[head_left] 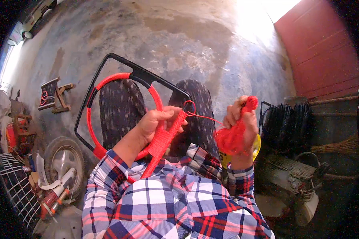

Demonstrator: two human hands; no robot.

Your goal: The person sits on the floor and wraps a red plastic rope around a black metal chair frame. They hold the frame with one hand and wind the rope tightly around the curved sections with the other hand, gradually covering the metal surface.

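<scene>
A black frame [125, 60] with rounded corners rests over my knees, tilted. Inside it is a ring [89, 123], mostly wrapped in red cord and joined to the frame's sides. My left hand [157, 121] is closed around the frame's near right bar, which red cord coils [162, 143] cover up to just short of the corner. A loose loop of cord [190, 106] circles the bar beyond these coils. From it a single strand runs right to my right hand [243, 121], whose fingers grip a bundle of red cord [231, 139].
At left a small folding stool [60, 97] stands on the concrete floor [179, 44]. A wheel [64, 163] and a white wire rack [18, 187] are nearer. At right are a stack of black frames [287, 123], a broom [335, 146] and a red door [319, 51]. Something yellow [256, 146] sits behind my right wrist.
</scene>
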